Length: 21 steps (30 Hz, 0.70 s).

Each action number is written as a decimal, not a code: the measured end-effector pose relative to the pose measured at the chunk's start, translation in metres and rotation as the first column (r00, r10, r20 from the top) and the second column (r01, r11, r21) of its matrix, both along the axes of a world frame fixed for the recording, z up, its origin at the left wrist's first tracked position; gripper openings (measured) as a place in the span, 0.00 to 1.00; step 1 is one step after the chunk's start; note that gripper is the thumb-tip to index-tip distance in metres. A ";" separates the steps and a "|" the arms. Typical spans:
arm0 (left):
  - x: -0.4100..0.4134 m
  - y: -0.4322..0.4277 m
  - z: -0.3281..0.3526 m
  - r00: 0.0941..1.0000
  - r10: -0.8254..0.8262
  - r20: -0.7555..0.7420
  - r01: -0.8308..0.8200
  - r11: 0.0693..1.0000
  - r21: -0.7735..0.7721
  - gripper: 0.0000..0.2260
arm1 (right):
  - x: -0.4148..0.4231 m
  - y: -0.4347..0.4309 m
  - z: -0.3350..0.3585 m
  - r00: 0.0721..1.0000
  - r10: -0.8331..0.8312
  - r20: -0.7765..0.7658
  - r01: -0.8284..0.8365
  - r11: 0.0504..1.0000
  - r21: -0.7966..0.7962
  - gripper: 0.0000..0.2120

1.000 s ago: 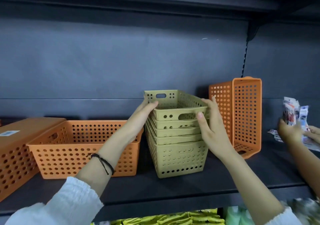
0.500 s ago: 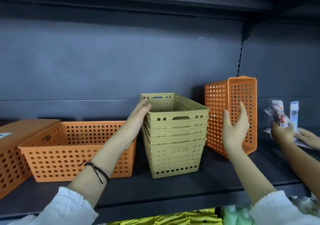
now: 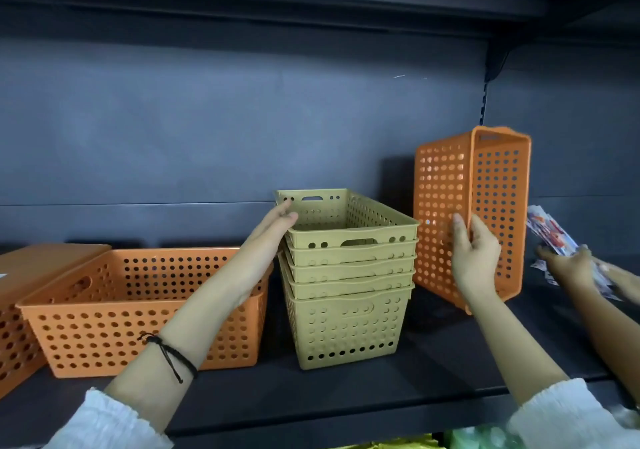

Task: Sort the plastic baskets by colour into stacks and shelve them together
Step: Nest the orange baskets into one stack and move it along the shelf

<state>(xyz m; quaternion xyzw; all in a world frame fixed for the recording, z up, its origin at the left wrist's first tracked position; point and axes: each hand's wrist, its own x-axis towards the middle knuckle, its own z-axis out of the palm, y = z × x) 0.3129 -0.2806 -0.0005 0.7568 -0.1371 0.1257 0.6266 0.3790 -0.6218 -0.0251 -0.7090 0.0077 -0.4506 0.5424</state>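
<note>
With the right hand (image 3: 476, 258) grasping the upended orange basket (image 3: 472, 216), seemingly lifted, tip it level before nesting, while the left hand's (image 3: 277, 221) relaxed fingers steady the tan stack (image 3: 348, 275) mid-shelf.

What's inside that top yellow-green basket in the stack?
The top basket of the olive stack looks empty: only its bare perforated walls and some floor show. The near rim hides the front floor. The left hand touches its left edge.
</note>
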 end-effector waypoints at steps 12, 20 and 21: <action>-0.003 0.003 0.091 0.733 0.005 0.680 -0.250 0.932 0.264 0.37 | -0.021 0.068 0.104 0.927 0.093 0.363 0.284 0.459 -0.842 0.20; 0.013 0.023 0.085 0.716 0.014 0.698 -0.188 0.967 0.173 0.12 | -0.027 0.092 0.119 0.875 0.224 0.429 0.319 0.399 -0.860 0.22; 0.013 0.024 0.083 0.709 0.053 0.703 -0.192 0.974 0.120 0.13 | -0.027 0.096 0.119 0.848 0.236 0.474 0.342 0.439 -0.831 0.20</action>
